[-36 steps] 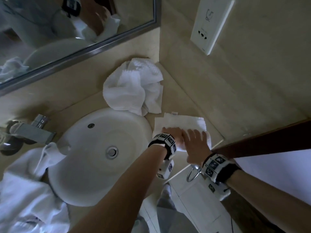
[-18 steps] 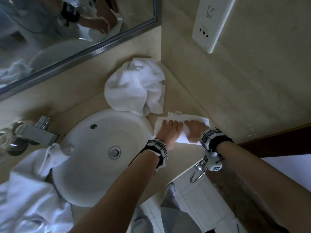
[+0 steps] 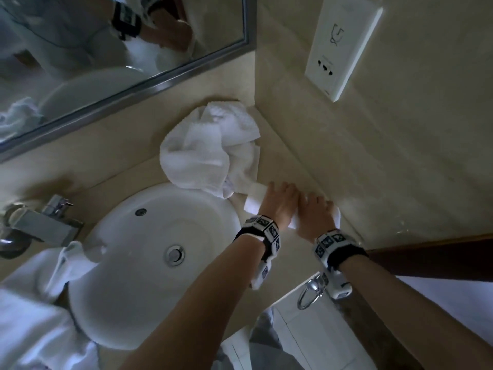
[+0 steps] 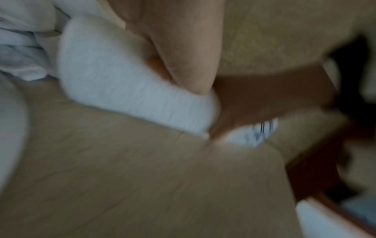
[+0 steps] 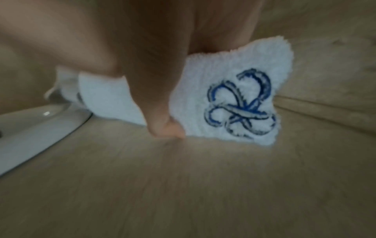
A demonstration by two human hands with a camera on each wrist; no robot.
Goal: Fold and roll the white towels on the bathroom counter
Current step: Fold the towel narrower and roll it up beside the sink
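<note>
A small white towel (image 3: 253, 203) lies as a tight roll on the beige counter (image 3: 290, 252), to the right of the sink and close to the side wall. My left hand (image 3: 280, 200) curls over the roll's left half, and my right hand (image 3: 316, 209) over its right half. In the left wrist view the small white towel (image 4: 130, 87) shows below my thumb (image 4: 183, 48). The right wrist view shows blue embroidery (image 5: 240, 104) on the roll's end, with my thumb (image 5: 162, 116) pressed to its near side. A crumpled white towel (image 3: 210, 148) sits behind, in the counter's corner.
A round white sink (image 3: 149, 263) fills the counter's middle, with a chrome faucet (image 3: 45, 222) on its left. More white cloth (image 3: 32, 316) drapes over the sink's left rim. A mirror (image 3: 106, 62) runs along the back; a socket panel (image 3: 344, 44) is on the side wall. A chrome towel ring (image 3: 309, 295) hangs below the counter edge.
The small towel lay flat and folded under my palms; both hands have since rolled it away from me, toward the wall, into a narrow roll.
</note>
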